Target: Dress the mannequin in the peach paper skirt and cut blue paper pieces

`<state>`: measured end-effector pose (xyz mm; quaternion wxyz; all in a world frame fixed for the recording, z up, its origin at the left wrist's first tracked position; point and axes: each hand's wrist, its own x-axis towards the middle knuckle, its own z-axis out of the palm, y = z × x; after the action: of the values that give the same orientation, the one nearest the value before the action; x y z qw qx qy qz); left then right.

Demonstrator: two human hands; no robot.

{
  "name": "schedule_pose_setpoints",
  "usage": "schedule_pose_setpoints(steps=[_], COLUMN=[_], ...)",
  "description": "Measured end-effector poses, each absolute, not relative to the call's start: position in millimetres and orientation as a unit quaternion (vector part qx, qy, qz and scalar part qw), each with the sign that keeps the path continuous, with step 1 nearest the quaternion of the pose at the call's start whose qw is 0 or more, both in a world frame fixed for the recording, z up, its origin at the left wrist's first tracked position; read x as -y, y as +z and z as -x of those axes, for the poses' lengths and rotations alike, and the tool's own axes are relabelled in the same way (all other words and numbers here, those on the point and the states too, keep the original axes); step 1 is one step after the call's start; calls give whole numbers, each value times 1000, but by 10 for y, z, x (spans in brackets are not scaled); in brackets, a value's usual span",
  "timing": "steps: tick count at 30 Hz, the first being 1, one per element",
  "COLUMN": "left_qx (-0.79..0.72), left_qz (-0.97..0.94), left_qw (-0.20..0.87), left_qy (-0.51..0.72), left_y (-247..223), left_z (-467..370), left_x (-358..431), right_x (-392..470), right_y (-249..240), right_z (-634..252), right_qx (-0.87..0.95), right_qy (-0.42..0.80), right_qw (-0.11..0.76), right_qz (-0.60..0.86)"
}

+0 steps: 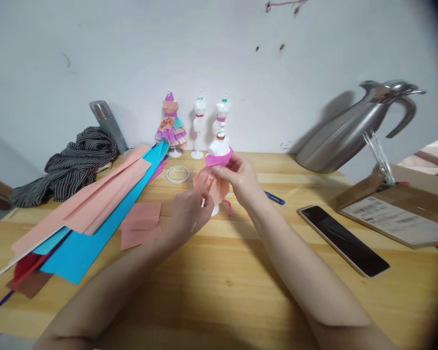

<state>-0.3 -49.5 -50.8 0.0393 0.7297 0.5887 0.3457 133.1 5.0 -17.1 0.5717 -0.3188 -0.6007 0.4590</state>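
A small white dress form (218,146) stands on the table before me, wrapped with a magenta paper band (219,159) at the chest. Below the band, gathered peach crepe paper (219,189) hangs like a skirt. My left hand (190,211) is closed in a pinch on the skirt's lower left edge. From the right, my right hand (244,181) grips the dress form, its thumb pressing the paper at the waist and its fingers mostly hidden behind. A thin magenta strip (229,208) dangles beside the stand.
Behind stand a dress form in a ruffled paper dress (171,126) and two bare white ones (199,114). Left lie crepe paper sheets (95,204), folded peach pieces (140,223), a tape roll (177,174) and striped cloth (80,155). Right are a blue cutter (274,197), phone (345,239), cardboard box (405,199) and steel jug (346,131).
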Motion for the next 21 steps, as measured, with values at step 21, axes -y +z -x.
schedule_pose_setpoints(steps=[21], left_qx=[-559], left_qz=[-622], left_qw=[128], left_qy=[533], left_y=[-413], left_z=[321], left_x=[335], right_x=[-63], right_y=[-137], right_z=[-1375], right_qx=[600], right_qy=[443], right_qw=[585], right_qz=[319])
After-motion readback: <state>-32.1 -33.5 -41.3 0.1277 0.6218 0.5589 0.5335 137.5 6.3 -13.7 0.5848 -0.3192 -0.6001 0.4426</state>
